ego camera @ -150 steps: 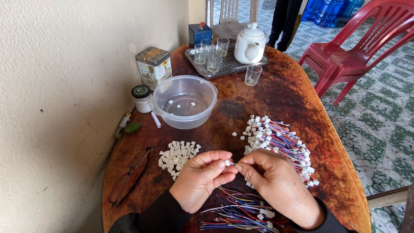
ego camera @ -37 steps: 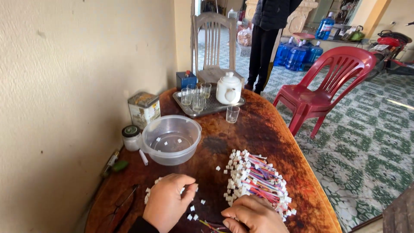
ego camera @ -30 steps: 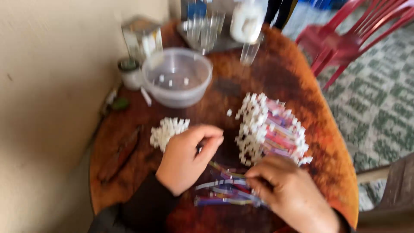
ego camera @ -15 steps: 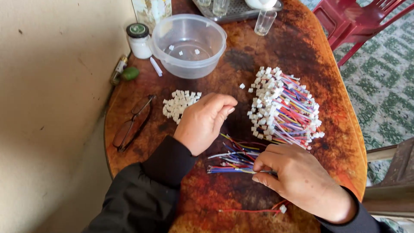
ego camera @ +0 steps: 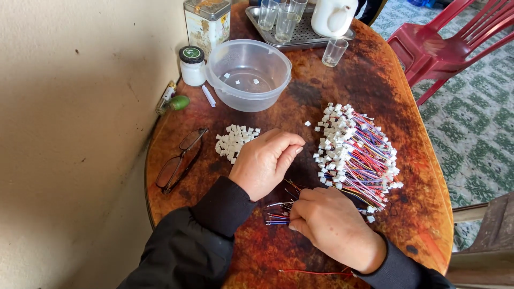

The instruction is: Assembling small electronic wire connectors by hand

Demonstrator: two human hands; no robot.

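Left hand (ego camera: 263,162): loosely curled, contents hidden (cannot tell grasp).
Right hand (ego camera: 329,223): pinching loose coloured wires (ego camera: 279,215).
White connector housings (ego camera: 234,141): just left.

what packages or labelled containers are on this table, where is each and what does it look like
Tin canister: far left edge by the wall, boxy, gold and cream with a printed picture.
Small jar: in front of the tin, left of the clear plastic bowl, round, white, with a dark lid bearing a green label.
No signs or screens in view.
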